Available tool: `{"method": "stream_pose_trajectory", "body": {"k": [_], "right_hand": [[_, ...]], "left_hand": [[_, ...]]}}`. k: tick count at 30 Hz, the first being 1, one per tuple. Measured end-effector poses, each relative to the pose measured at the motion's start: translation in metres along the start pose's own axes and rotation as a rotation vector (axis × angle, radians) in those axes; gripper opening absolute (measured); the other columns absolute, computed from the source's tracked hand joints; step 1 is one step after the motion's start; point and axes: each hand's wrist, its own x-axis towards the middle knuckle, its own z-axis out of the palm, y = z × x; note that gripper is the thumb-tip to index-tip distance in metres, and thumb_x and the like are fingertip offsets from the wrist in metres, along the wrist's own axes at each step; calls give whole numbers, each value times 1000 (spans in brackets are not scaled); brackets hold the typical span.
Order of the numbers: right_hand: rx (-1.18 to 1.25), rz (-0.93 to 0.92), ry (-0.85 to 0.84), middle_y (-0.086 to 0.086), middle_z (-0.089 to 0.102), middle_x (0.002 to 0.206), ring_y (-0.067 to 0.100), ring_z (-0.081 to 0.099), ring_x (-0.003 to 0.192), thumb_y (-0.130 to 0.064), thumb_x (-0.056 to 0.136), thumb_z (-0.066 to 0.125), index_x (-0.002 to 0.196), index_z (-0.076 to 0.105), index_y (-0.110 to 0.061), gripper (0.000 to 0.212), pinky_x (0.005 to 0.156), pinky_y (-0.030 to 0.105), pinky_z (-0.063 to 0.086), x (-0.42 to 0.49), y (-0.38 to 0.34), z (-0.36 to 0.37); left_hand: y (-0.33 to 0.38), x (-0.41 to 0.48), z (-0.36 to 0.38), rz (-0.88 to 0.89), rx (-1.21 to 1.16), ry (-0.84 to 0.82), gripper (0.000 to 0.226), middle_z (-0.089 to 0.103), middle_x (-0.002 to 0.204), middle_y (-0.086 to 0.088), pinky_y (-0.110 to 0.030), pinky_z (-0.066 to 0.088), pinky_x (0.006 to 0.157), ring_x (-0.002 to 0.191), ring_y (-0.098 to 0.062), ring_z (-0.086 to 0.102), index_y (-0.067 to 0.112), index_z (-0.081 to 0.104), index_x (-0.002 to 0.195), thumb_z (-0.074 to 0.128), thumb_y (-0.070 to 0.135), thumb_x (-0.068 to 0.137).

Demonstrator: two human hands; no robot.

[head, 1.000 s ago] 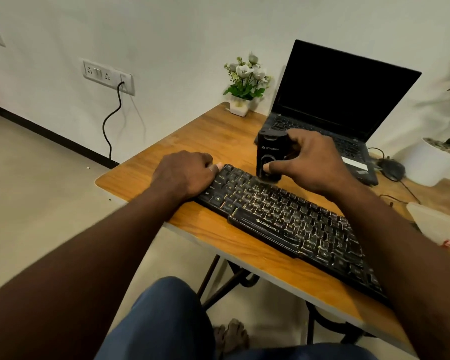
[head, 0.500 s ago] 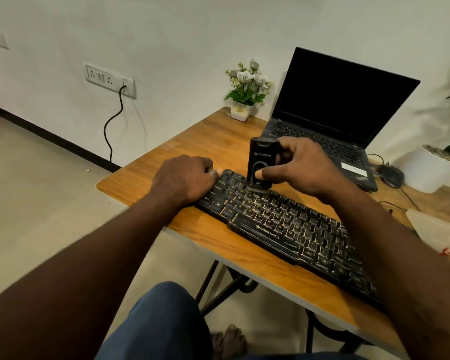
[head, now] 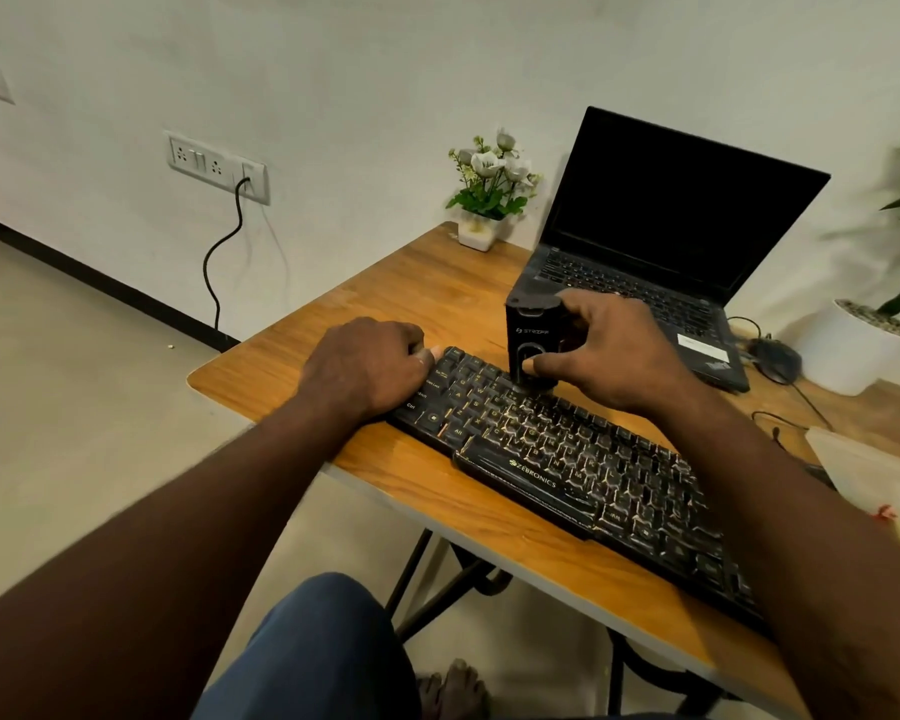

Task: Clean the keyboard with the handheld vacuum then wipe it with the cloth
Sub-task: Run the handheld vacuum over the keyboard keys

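A black backlit keyboard lies diagonally on the wooden table. My right hand grips a small black handheld vacuum, upright, its base pressed on the keys near the keyboard's upper left; my thumb rests on its front button. My left hand is curled over the keyboard's left end, holding it in place. A pale cloth lies at the right edge of the table, partly hidden by my right forearm.
An open black laptop stands behind the keyboard. A small white pot of flowers sits at the far table corner. A mouse with its cable and a white plant pot are at the right.
My right hand has slid the vacuum leftward along the keyboard's upper rows toward the left end. My left hand stays put; the camera has tilted slightly.
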Motion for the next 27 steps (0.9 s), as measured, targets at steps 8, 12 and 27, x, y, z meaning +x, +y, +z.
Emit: {"method": "stream_pose_trajectory", "body": {"k": [8,12,27], "right_hand": [[-129,3,103,-9,68,108,12,64,97,-28,76,90,123,65,-28,53,79,28,54,-10,7,-2],[17,13,12,-11,70,109,7,67,96,-28,76,90,120,65,-30,50,71,19,49,-17,14,0],[109,8,17,-14,72,102,2,68,87,-28,80,87,117,65,-33,43,68,12,49,-20,20,5]], "left_hand": [[1,-1,-1,-5,-25,3,42,64,77,2,-35,47,68,77,-20,60,26,61,82,43,59,101],[1,0,-3,-1,-20,-4,41,64,79,1,-35,43,66,78,-21,60,26,62,83,43,58,101],[2,1,-2,2,-20,2,43,65,81,1,-36,47,70,80,-21,60,26,64,87,43,60,101]]}}
